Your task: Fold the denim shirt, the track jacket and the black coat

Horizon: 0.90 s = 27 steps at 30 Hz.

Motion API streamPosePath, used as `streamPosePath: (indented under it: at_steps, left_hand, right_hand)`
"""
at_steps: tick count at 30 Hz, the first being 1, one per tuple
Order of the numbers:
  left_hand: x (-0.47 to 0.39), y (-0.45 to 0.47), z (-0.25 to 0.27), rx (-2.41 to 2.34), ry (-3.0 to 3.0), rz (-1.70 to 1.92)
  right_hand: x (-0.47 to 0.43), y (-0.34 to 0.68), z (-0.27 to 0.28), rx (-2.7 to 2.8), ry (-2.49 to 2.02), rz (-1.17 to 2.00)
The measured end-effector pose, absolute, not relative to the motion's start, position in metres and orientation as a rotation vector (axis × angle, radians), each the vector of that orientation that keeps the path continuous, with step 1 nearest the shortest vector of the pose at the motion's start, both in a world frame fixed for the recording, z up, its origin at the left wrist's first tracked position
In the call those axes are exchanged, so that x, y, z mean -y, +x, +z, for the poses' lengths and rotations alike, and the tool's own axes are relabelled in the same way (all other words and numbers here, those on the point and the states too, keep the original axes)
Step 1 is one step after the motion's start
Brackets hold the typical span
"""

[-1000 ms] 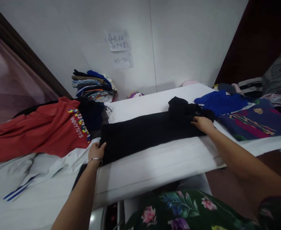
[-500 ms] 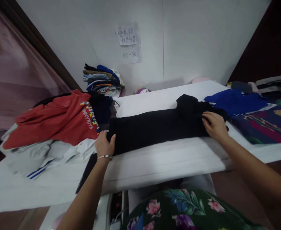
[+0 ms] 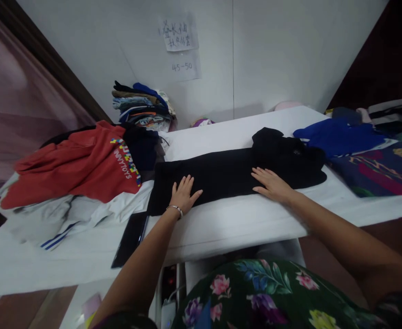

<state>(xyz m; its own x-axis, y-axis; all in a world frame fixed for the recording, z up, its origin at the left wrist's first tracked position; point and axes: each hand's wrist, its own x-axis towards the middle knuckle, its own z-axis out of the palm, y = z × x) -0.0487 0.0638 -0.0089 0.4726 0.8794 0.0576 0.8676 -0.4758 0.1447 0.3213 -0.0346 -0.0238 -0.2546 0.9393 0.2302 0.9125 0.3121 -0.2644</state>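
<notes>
A black hooded garment (image 3: 221,171), folded into a long strip, lies across the white-covered table (image 3: 217,228). Its bunched hood part is at the right end. My left hand (image 3: 184,194) rests flat on the strip's left half, fingers spread, a bracelet on the wrist. Flat on the cloth just left of the hood lies my right hand (image 3: 271,184), its fingers stretched out. Neither hand grips anything.
On the left lie a red garment (image 3: 73,164) with lettering and a grey one (image 3: 46,219) beneath. A dark flat tablet-like object (image 3: 129,240) sits by my left forearm. Folded clothes (image 3: 142,107) are stacked behind. Blue (image 3: 341,137) and patterned cloth (image 3: 389,167) lie right.
Both hands have let go of the garment's ends and moved inward onto its top, now flat. The left hand went right, the right hand went left.
</notes>
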Motion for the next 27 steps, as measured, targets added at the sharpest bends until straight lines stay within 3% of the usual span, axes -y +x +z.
streamPosePath:
  at_steps: [9, 19, 27]
  left_hand:
    - [-0.058, -0.046, -0.007, -1.575, 2.633, 0.175]
    - [-0.059, -0.046, -0.007, -1.614, 2.657, 0.093]
    - [-0.059, -0.046, -0.007, -1.614, 2.659, 0.122]
  right_hand:
    - [0.047, 0.301, -0.015, 1.743, -1.343, 0.221]
    - [0.041, 0.285, -0.032, 1.855, -1.307, 0.057]
    - [0.04, 0.279, -0.032, 1.76, -1.349, 0.139]
